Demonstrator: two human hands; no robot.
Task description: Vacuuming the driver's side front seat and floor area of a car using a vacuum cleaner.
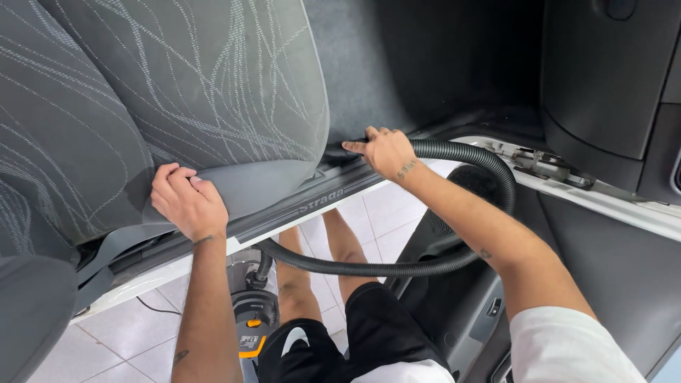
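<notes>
right hand (386, 150) clamped on vacuum hose (468, 152) by door sill (312, 206); left hand (186, 202) gripped seat cushion edge (248, 177); vacuuming under seat looked underway; next likely needed nozzle pushed further in

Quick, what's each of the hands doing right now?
Left hand: closed, gripping the front edge of the grey car seat.
Right hand: closed around the black vacuum hose, by the door sill.
</notes>
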